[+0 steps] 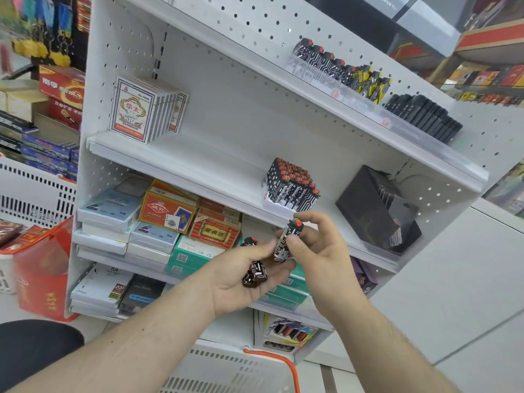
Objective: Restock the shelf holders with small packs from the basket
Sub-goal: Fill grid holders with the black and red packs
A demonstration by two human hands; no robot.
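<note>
My right hand (307, 245) pinches one small pack (286, 241) by its sides, below the full holder (290, 188) on the shelf (181, 157). My left hand (241, 275) cradles several more. They look light, stiff and glossy, likely slippery; I'd grip mid-body.

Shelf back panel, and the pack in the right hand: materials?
Shelf back panel: likely painted sheet metal, matte white, judging by its regular punched holes. Pack pinched by the right hand: probably plastic, glossy black-and-white print with a red-orange cap; hard to confirm.
</note>
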